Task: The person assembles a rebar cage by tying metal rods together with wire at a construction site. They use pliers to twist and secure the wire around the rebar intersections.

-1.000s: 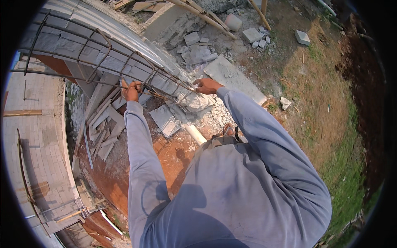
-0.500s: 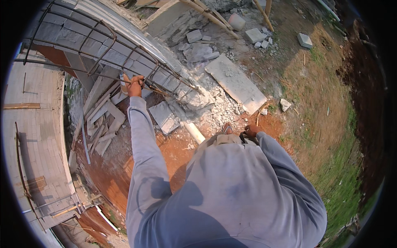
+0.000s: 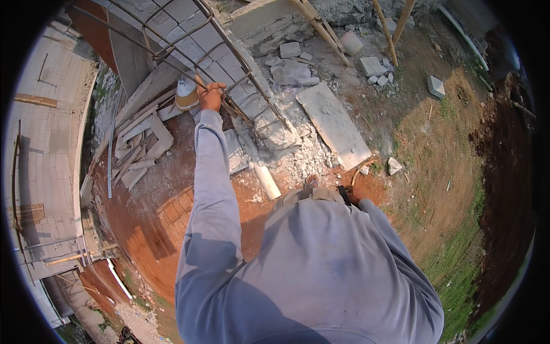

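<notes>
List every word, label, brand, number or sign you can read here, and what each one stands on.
None: no text can be read in this view.
White-and-tan container by the left hand: too small to tell whether it is marked.
Pale pail among the rubble: also too small to tell.
Grey top: no lettering seen on the part in view.

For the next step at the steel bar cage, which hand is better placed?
Probably the left hand: it is at the steel bar cage, while the right hand is down near the waist.
</notes>
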The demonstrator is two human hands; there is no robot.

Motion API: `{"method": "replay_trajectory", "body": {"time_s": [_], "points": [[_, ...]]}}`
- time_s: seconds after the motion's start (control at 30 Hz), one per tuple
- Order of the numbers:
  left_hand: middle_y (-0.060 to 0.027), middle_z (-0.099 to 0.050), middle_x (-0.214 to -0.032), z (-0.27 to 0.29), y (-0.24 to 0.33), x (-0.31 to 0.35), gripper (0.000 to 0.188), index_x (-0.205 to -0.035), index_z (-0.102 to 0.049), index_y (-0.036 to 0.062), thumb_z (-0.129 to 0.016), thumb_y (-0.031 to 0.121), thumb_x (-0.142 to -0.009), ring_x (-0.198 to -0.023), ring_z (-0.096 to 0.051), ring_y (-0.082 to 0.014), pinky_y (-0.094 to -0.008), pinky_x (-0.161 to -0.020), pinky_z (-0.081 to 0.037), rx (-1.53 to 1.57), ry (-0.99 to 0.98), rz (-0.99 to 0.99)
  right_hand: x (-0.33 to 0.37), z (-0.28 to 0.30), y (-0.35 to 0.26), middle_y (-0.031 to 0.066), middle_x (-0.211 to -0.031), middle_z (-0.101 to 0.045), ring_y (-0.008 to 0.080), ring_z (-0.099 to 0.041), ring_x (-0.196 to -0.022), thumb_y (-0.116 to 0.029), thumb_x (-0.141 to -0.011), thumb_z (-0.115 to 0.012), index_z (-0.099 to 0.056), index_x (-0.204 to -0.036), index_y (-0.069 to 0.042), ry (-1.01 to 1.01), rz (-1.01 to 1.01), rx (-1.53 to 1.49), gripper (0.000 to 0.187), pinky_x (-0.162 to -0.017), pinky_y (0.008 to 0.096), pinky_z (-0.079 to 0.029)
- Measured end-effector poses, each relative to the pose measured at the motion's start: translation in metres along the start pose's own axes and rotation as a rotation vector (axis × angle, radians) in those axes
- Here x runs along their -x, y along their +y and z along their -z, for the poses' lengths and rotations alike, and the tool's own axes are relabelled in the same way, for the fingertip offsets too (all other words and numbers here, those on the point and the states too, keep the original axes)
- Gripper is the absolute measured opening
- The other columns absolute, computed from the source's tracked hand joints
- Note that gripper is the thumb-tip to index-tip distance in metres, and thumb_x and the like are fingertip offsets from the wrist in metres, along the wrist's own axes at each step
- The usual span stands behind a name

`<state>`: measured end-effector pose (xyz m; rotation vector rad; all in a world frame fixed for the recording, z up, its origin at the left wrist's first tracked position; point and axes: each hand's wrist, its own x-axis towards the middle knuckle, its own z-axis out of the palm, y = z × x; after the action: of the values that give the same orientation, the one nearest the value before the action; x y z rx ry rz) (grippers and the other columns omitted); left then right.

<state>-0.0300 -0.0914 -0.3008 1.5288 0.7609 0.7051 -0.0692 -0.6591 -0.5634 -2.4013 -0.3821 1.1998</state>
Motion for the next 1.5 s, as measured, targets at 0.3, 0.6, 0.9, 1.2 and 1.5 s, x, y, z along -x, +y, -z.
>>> {"method": "replay_trajectory", "body": {"time_s": [0.3, 0.6, 0.9, 1.2, 1.5], "points": [[-0.0093, -0.069, -0.088, 0.001, 0.018, 0.010, 0.091, -0.150, 0.013, 0.0043, -0.045, -0.006, -0.080, -0.052, -0.056, -0.0152, -0.0279, -0.048, -0.049, -0.077, -0.073, 0.036, -0.005, -0.005, 0.017, 0.0217, -0.102, -0.067, 0.0398, -0.064, -0.097, -0.043, -0.084, -0.059, -0.068, -0.101, -0.007, 0.001, 0.060, 0.060, 0.041, -0.083, 0.0469, -0.050], [-0.0109, -0.069, -0.092, 0.000, 0.021, 0.008, 0.094, -0.151, 0.017, 0.0180, -0.041, -0.009, -0.082, -0.060, -0.064, -0.0195, -0.0310, -0.053, -0.055, -0.099, -0.098, 0.128, -0.005, -0.003, 0.022, 0.0222, -0.100, -0.067, 0.0419, -0.064, -0.095, -0.039, -0.087, -0.052, -0.068, -0.100, -0.008, 0.002, 0.030, 0.139, 0.037, -0.080, 0.0488, -0.050], [-0.0111, -0.069, -0.094, 0.000, 0.022, 0.012, 0.078, -0.148, -0.001, 0.0067, -0.043, -0.007, -0.083, -0.067, -0.066, -0.0196, -0.0321, -0.061, -0.057, -0.147, -0.092, 0.099, -0.007, -0.004, 0.030, 0.0244, -0.102, -0.067, 0.0409, -0.064, -0.099, -0.043, -0.085, -0.054, -0.067, -0.108, -0.006, 0.037, 0.041, 0.161, 0.045, -0.083, 0.0466, -0.050], [-0.0096, -0.069, -0.092, 0.001, 0.010, 0.004, 0.092, -0.152, 0.013, 0.0215, -0.041, -0.009, -0.084, -0.060, -0.065, -0.0194, -0.0306, -0.053, -0.055, -0.079, -0.079, 0.093, 0.000, 0.003, 0.031, 0.0220, -0.104, -0.068, 0.0380, -0.064, -0.100, -0.044, -0.084, -0.055, -0.067, -0.109, -0.007, 0.050, 0.039, 0.045, 0.046, -0.084, 0.0436, -0.050], [-0.0114, -0.069, -0.096, -0.003, 0.018, 0.009, 0.072, -0.145, -0.012, 0.0068, -0.045, -0.009, -0.083, -0.064, -0.067, -0.0211, -0.0323, -0.055, -0.056, -0.050, -0.072, 0.112, 0.023, 0.013, 0.002, 0.0198, -0.110, -0.067, 0.0334, -0.062, -0.106, -0.033, -0.084, -0.057, -0.067, -0.110, -0.004, 0.057, -0.061, -0.215, 0.041, -0.090, 0.0409, -0.048]]}}
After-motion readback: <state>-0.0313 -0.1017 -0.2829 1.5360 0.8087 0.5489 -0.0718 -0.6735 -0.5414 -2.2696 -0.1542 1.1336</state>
